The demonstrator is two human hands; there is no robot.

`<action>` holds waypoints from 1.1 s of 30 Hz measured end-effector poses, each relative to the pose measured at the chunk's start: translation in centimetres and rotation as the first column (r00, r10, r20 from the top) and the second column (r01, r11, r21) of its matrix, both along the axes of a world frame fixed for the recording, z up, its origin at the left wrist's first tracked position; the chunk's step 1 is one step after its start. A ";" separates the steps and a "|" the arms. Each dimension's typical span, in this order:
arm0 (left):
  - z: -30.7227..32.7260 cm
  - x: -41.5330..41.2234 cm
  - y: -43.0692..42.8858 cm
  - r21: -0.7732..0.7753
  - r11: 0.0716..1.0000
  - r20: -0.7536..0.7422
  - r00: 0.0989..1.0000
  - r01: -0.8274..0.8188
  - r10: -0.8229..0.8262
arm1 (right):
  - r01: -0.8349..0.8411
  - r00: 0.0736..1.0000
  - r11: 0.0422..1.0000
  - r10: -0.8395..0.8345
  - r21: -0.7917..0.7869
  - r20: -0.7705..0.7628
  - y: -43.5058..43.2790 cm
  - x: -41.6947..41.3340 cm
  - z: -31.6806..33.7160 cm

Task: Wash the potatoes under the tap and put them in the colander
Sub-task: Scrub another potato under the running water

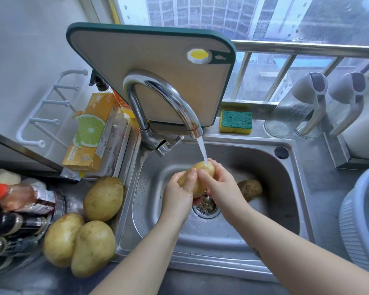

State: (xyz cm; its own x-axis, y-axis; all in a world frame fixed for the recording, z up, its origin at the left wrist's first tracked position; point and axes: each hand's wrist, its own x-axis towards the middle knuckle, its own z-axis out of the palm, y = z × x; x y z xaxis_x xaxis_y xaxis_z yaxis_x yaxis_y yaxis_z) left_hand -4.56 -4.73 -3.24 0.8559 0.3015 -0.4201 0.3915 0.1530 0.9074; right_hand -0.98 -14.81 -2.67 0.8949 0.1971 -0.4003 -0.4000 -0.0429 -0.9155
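**A:** Well, going by the head view, where is the potato that's being washed?

**B:** Over the middle of the sink [264, 162], just above the drain [206, 207] and right under the stream of water [202, 151] from the tap [158, 92]. The held potato [208, 168] sits between both hands.

**A:** And the fingers?

**B:** The left hand [177, 194] cups it from below and from the left, with the thumb laid across the skin. The right hand [222, 186] wraps it from the right, thumb in front and fingers curled behind. Both are grasping that one potato, and neither is loose.

**A:** How will it handle, do you think?

**B:** I'd judge it firm and fairly heavy, with no give under the fingers, and not fragile. The wet skin looks slick, so a pinch at the tapered ends could let it shoot out. It would be better to hold it round the thick middle with a palm underneath.

**A:** The rest?

**B:** A darker potato [250, 189] lies on the sink floor to the right of the drain, behind the right wrist. Three more potatoes [93, 248] sit on the counter just left of the sink, close together. I take the colander [358, 226] to be the ribbed grey-blue basket at the right edge, well apart from the hands. Its inside is barely in view, so I cannot tell what it holds.
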 end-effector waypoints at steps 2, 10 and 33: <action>-0.1 0.0 -0.1 0.047 0.999 0.023 1.000 0.000 -0.001 | 0.049 0.999 0.999 -0.049 -0.007 0.019 0.2 0.0 -0.2; -0.6 0.0 0.3 0.112 0.993 0.093 0.994 0.037 -0.048 | 0.092 0.994 0.992 -0.087 0.083 -0.067 -0.3 0.9 -0.1; 0.0 0.1 0.9 0.067 0.992 0.105 0.988 0.103 -0.110 | 0.037 0.997 0.996 -0.042 0.082 0.066 -0.5 0.4 1.0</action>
